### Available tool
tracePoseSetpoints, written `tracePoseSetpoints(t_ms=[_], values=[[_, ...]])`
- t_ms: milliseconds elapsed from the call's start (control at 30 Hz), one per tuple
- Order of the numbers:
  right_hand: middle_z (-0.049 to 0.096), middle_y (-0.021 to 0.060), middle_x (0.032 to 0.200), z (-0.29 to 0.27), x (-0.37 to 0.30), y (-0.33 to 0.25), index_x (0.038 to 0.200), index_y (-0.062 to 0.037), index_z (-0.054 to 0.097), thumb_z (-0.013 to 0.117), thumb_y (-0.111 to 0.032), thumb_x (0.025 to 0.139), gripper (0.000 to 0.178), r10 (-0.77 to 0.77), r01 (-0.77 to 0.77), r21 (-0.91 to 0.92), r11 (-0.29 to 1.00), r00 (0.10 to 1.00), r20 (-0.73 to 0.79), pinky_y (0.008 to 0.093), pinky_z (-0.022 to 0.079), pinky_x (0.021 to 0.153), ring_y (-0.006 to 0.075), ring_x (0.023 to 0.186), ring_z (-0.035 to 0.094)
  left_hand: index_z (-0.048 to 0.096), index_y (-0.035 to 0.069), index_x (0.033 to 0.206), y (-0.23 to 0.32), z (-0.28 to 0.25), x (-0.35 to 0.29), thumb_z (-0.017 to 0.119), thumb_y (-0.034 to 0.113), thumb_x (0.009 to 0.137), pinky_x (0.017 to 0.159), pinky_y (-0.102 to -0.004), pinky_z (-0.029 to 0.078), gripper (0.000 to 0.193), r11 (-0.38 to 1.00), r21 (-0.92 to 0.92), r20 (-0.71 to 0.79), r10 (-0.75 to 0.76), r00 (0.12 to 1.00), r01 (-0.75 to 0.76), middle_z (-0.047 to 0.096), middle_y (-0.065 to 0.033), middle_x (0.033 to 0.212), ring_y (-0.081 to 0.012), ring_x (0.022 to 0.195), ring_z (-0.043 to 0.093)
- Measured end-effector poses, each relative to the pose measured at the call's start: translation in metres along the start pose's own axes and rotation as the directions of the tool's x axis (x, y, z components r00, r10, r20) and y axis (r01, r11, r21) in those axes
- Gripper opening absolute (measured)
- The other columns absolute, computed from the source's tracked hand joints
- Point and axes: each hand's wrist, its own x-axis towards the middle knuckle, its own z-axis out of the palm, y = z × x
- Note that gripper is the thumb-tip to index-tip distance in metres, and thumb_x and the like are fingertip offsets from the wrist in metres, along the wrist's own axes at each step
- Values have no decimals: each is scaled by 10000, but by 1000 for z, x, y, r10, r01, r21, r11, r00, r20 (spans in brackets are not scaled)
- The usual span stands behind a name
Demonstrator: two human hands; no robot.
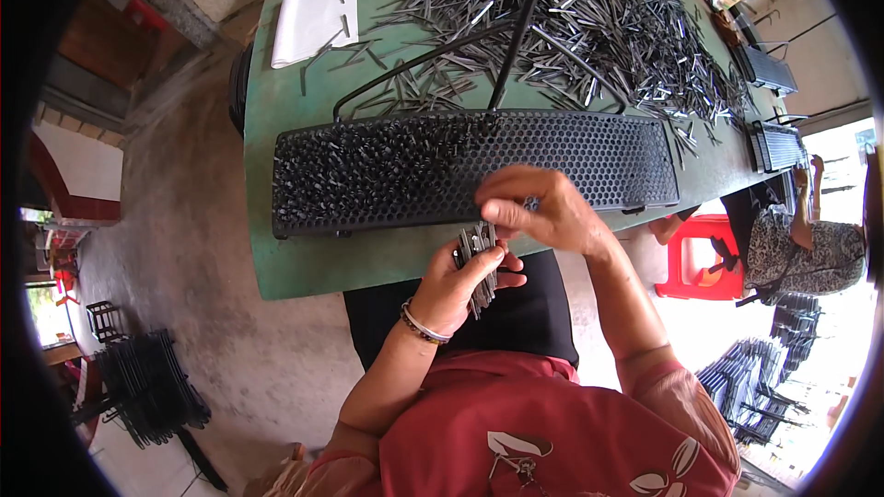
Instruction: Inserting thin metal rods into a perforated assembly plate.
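My left hand [455,281] is closed round a bundle of thin dark grey strips [481,287], held upright just off the table's near edge. Above it, my right hand [552,212] hovers at the near edge of a long black rack [571,161] pierced with round holes. Its thumb and fingers curl together; whatever lies between the fingertips is too small to make out. Short strips [359,170] stand packed in the holes of the rack's left half, while the holes on the right half show bare. A black wire frame [424,60] rises behind the rack.
A large heap of loose strips [571,28] covers the far part of the green table [313,267]. White paper [313,23] lies at the far left. On the right, another person [801,253] works beside a red stool [700,258]. Black racks [152,387] stand on the floor.
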Motion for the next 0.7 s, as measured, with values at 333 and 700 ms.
tracePoseSetpoints(t_ms=[333,700], values=[[676,45,812,-11,-5,8,875,20,698,653,-209,886,233,154,-139,184,973,986,-69,227,483,638,86,702,595,563,-19,1095,-4,8,11,552,94,913,787,-382,571,214,997,-49,-14,-62,998,61,602,-88,984,-209,898,631],[664,88,904,-19,50,21,1038,17,649,625,-110,891,196,-306,162,-326,931,835,-458,264,487,717,124,796,613,569,-19,1128,-19,5,18,576,63,887,806,-380,559,255,997,-40,-92,-75,993,72,629,-104,968,-198,860,642]])
